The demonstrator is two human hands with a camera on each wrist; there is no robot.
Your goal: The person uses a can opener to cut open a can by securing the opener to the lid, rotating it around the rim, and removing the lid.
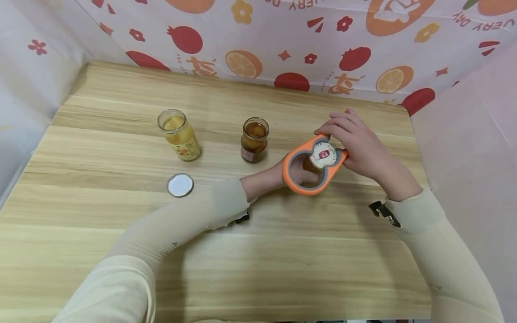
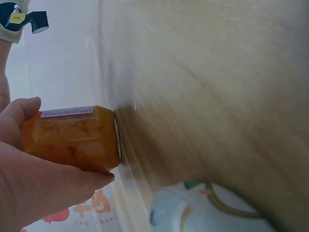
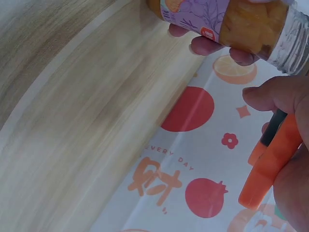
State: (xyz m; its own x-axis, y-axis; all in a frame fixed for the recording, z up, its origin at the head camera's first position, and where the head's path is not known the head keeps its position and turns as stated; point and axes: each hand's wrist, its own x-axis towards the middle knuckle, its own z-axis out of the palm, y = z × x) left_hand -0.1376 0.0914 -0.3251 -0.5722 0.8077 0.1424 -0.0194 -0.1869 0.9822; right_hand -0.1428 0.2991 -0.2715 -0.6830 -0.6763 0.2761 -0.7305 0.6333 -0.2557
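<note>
My left hand (image 1: 276, 175) grips a glass jar of orange fruit pieces (image 2: 72, 140), fingers and thumb wrapped round its sides. A purple label (image 3: 203, 14) shows on this jar in the right wrist view. My right hand (image 1: 355, 143) holds an orange-and-grey jar opener (image 1: 286, 172) by its handle end, above the jar. The white lid with a red mark (image 1: 324, 154) shows within the opener's smaller grey-lined opening. Through the larger opening, part of the left hand is visible. Most of the jar is hidden under the opener in the head view.
Left on the wooden table (image 1: 101, 215) stands a lidless jar of yellow fruit (image 1: 186, 143). A smaller lidless jar with dark amber contents (image 1: 254, 141) stands nearer the middle. A loose lid (image 1: 180, 185) lies near the yellow jar. A fruit-printed curtain (image 1: 258, 40) hangs behind the table.
</note>
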